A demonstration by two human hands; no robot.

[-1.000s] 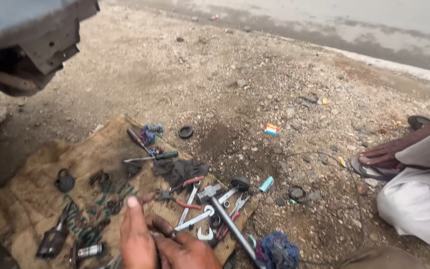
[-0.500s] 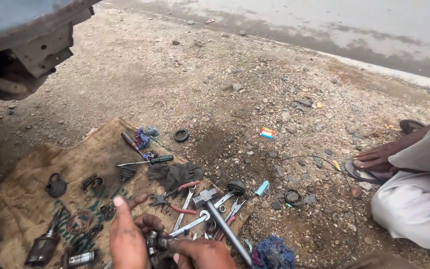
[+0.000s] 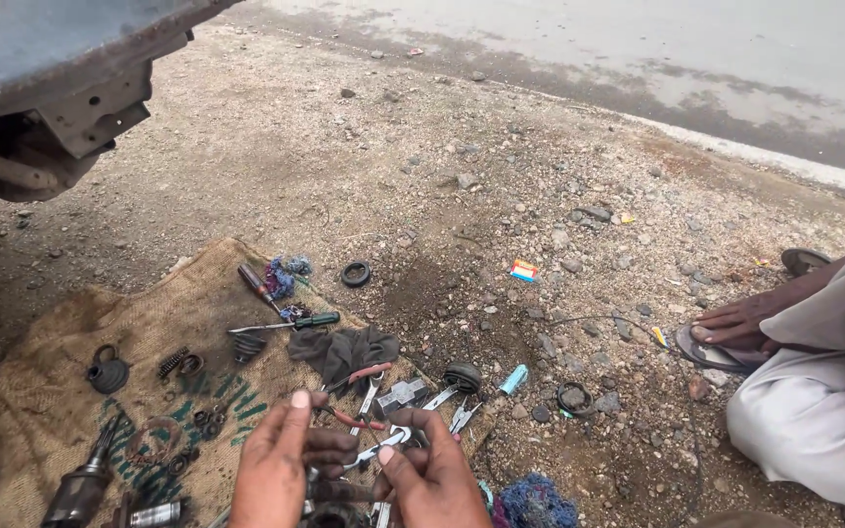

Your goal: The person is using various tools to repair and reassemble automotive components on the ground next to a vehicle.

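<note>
My left hand and my right hand meet at the bottom edge, over the near end of a burlap sack. Both curl around a small dark metal part held between them, and much of it is hidden by my fingers. A silver spanner lies just beyond my fingertips. Red-handled pliers rest a little farther out on the sack.
On the sack lie a green-handled screwdriver, a dark rag, a spring and a rubber boot. A rubber ring sits on the gravel. A vehicle body overhangs top left. Another person's sandalled foot is at right.
Both hands have drawn together and sit higher in the picture, with the right one now in fuller view. The view has tilted slightly; the tools on the sack have not moved.
</note>
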